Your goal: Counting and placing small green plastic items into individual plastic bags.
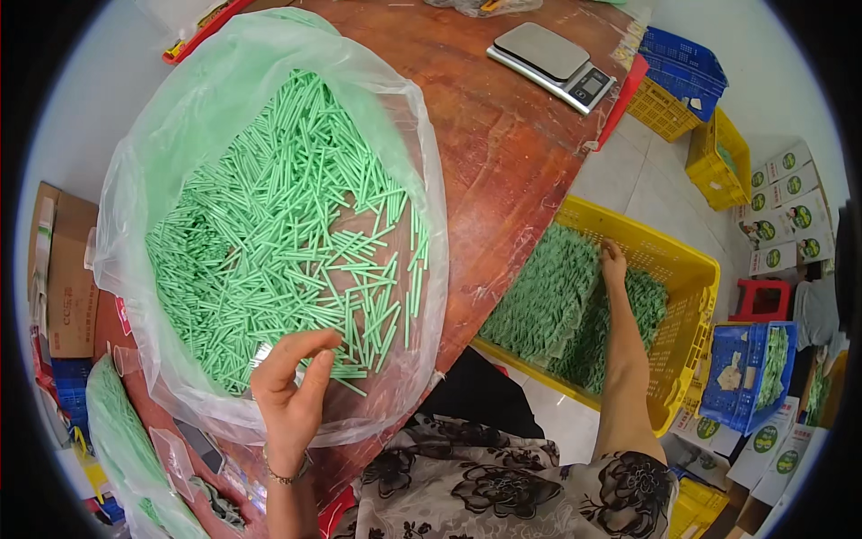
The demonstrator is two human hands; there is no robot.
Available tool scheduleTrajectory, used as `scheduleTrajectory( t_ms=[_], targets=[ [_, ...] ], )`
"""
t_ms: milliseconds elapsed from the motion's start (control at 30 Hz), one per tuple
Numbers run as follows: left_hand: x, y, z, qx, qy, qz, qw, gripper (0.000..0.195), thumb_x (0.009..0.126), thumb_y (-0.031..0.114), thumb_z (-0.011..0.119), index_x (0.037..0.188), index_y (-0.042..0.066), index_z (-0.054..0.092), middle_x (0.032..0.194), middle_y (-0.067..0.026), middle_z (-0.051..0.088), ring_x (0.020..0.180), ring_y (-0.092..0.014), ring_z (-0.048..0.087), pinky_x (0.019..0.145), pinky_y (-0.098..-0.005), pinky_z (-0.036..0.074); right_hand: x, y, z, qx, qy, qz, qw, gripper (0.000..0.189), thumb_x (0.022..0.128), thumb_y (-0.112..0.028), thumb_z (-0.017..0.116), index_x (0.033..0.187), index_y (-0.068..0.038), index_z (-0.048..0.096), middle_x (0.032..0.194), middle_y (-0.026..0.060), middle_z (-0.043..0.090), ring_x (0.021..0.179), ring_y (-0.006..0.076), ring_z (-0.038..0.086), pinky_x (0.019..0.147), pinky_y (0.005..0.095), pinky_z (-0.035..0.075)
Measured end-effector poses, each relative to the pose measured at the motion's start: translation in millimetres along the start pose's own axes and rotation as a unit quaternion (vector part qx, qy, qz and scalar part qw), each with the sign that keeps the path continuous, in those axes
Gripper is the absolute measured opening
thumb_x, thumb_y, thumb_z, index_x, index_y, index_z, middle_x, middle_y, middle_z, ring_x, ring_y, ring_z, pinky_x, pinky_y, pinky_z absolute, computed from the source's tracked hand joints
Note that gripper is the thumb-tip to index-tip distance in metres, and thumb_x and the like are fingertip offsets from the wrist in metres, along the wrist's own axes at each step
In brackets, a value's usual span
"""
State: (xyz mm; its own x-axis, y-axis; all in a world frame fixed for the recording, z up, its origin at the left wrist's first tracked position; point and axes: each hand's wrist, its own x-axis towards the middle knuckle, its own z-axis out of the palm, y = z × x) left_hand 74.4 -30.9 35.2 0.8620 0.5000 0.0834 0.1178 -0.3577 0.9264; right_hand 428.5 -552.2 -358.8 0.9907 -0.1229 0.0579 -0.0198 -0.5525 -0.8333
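Note:
A large clear plastic bag (431, 168) lies wide open on the table, holding a heap of short, thin green sticks (269, 269). Over the near part of the heap is my left hand (293, 384), thumb and forefinger curled toward each other, with no stick seen between them. A small shiny patch shows beside its knuckles; I cannot tell what it is. To the right, my right hand (613, 263) reaches down into a yellow plastic crate (680, 357). It is at the green bundled pieces (545, 296) stacked there; its fingertips are partly hidden.
A digital kitchen scale (549, 64) sits at the far end of the reddish-brown table (485, 175). Another bag of green sticks (121, 438) is at lower left. Crates (717, 162), a red stool (761, 300) and printed cartons (788, 209) stand on the right.

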Motion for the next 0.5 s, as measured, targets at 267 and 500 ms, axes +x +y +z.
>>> scheduleTrajectory(
  t_ms=[267,500],
  targets=[
    [-16.5,0.1,-32.1,0.032,0.022,0.015,0.999,0.015,0.086,-0.003,0.065,0.099,-0.002,0.071,0.093,-0.0104,0.073,0.084,-0.019,0.067,0.076,-0.0293,0.052,0.0,75.0,17.1,0.043,0.045,0.147,0.987,0.044,0.099,-0.029,0.051,0.132,-0.002,0.059,0.130,0.0146,0.061,0.117,0.0305,0.056,0.101,0.0400,0.042],
    [-26.2,-7.2,-40.0,0.030,0.034,0.004,0.999,0.016,0.089,0.000,0.065,0.103,-0.001,0.071,0.092,-0.0101,0.073,0.082,-0.017,0.068,0.073,-0.0274,0.052,-12.9,23.1,55.6,-0.135,-0.044,0.141,0.980,0.048,0.100,-0.036,0.049,0.130,0.001,0.058,0.122,0.0192,0.063,0.115,0.0386,0.057,0.095,0.0471,0.044]
  ],
)
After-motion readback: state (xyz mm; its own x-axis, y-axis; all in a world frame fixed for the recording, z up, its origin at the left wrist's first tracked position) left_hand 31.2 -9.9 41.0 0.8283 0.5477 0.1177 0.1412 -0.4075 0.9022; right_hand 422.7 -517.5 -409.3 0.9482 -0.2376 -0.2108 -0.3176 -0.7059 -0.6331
